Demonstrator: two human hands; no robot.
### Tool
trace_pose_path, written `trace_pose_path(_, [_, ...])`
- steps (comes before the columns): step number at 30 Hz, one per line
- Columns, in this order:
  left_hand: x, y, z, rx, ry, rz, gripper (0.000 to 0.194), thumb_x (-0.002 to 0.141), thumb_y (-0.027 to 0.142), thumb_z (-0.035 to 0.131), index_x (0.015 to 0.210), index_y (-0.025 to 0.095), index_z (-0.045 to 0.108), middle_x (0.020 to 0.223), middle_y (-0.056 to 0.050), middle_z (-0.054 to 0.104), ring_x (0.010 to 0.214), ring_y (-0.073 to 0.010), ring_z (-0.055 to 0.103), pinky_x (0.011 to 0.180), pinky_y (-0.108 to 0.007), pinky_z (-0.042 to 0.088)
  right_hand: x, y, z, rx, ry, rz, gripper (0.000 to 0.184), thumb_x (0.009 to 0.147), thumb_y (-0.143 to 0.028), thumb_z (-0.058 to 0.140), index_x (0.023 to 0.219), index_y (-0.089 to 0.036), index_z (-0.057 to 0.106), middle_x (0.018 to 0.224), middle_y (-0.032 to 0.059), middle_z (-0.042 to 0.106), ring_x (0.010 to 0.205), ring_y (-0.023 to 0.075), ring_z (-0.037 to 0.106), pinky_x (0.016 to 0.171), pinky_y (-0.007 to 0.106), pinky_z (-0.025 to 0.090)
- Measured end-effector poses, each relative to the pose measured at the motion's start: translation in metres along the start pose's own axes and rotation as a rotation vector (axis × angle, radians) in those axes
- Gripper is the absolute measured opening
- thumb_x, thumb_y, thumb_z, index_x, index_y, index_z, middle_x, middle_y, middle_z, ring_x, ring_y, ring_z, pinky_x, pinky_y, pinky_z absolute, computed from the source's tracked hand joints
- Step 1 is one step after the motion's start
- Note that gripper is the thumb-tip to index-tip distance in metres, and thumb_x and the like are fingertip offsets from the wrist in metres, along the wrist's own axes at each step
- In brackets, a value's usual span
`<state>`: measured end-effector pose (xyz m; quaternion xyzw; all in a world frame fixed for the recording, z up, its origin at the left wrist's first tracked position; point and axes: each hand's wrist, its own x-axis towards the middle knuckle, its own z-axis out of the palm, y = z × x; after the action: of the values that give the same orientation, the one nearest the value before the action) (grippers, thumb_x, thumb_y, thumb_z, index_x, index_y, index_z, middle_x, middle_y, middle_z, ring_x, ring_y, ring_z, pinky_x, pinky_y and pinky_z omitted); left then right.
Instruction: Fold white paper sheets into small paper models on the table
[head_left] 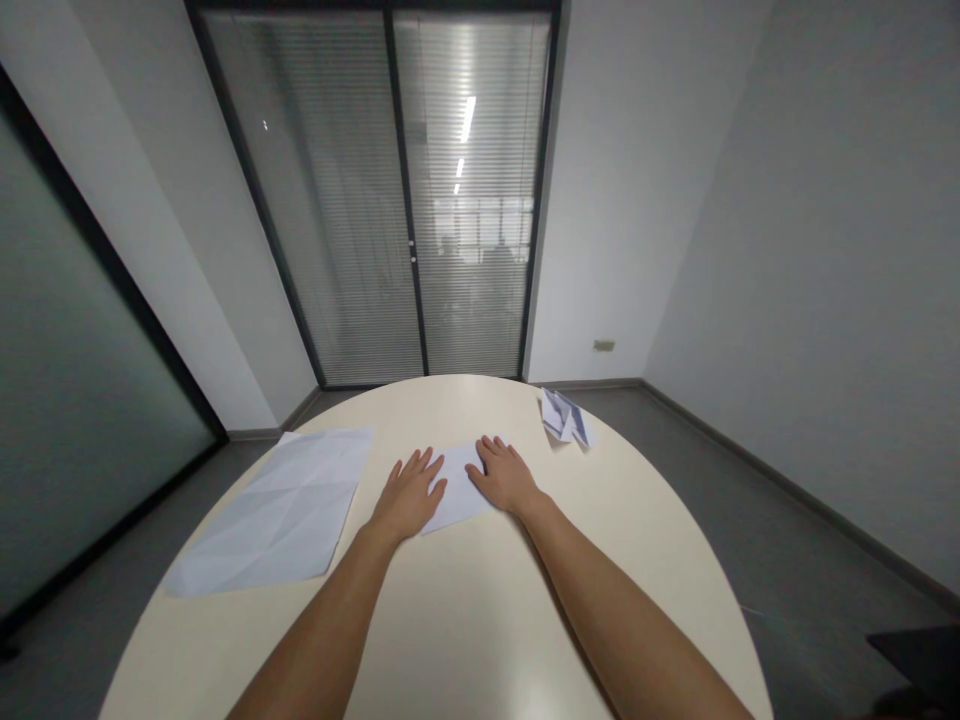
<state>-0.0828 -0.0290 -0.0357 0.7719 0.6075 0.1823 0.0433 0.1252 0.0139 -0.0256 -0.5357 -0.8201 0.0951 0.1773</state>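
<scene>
A small white sheet of paper (459, 492) lies flat on the round table, between and partly under my hands. My left hand (409, 495) rests on its left side, fingers spread and stretched forward. On its right side lies my right hand (504, 475), also flat with the fingers extended. Both hands cover parts of the sheet's edges, so its full outline is hidden. To the left, a larger creased white sheet (281, 515) is spread out. Folded white paper pieces (564, 418) sit near the table's far right edge.
The cream round table (450, 620) has a curved edge on all visible sides. Beyond it stands a glass door with blinds (480, 300). A wall socket (604, 346) is low on the far wall. A dark object (919, 660) shows at the lower right.
</scene>
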Motion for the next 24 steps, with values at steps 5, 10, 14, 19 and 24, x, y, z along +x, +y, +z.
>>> trace_pose_path(5, [0.001, -0.001, 0.002, 0.019, 0.019, -0.029, 0.049, 0.098, 0.039, 0.043, 0.144, 0.023, 0.052, 0.157, -0.013, 0.039, 0.148, -0.0333, 0.032, 0.118, -0.055, 0.024, 0.000, 0.001, -0.007, -0.081, 0.113, 0.097, 0.053, 0.096, -0.037, 0.049, 0.138, -0.006, 0.055, 0.148, 0.0229, 0.048, 0.143, 0.0362, 0.034, 0.117, 0.053, 0.019])
trace_pose_path(10, [0.001, 0.003, -0.001, 0.082, 0.021, -0.069, 0.051, 0.099, 0.040, 0.042, 0.145, 0.019, 0.051, 0.157, -0.015, 0.040, 0.147, -0.0355, 0.032, 0.117, -0.054, 0.026, -0.006, -0.014, -0.014, -0.024, 0.092, -0.142, 0.042, 0.098, -0.036, 0.047, 0.133, -0.017, 0.060, 0.147, 0.0137, 0.053, 0.138, 0.0283, 0.044, 0.116, 0.045, 0.027])
trace_pose_path(14, [0.000, 0.006, -0.005, 0.103, 0.076, -0.079, 0.050, 0.098, 0.035, 0.044, 0.142, 0.015, 0.054, 0.157, -0.019, 0.038, 0.148, -0.0361, 0.030, 0.117, -0.058, 0.024, -0.008, -0.021, -0.007, 0.026, -0.015, -0.164, 0.050, 0.097, -0.044, 0.050, 0.140, -0.019, 0.054, 0.151, 0.0133, 0.049, 0.141, 0.0310, 0.040, 0.115, 0.050, 0.029])
trace_pose_path(19, [-0.003, 0.009, -0.010, 0.001, -0.010, 0.138, 0.048, 0.095, 0.032, 0.048, 0.142, 0.023, 0.054, 0.158, -0.010, 0.040, 0.148, -0.0264, 0.033, 0.121, -0.052, 0.021, -0.007, -0.018, -0.006, 0.047, -0.026, -0.094, 0.053, 0.098, -0.042, 0.048, 0.145, -0.018, 0.051, 0.155, 0.0137, 0.043, 0.145, 0.0319, 0.034, 0.117, 0.050, 0.025])
trace_pose_path(24, [-0.005, 0.009, -0.011, -0.028, -0.081, 0.120, 0.051, 0.096, 0.038, 0.047, 0.146, 0.024, 0.050, 0.158, -0.008, 0.040, 0.148, -0.0252, 0.033, 0.121, -0.049, 0.022, -0.005, -0.013, -0.008, -0.009, -0.016, -0.026, 0.054, 0.098, -0.043, 0.046, 0.145, -0.017, 0.050, 0.155, 0.0138, 0.043, 0.145, 0.0329, 0.034, 0.117, 0.049, 0.025])
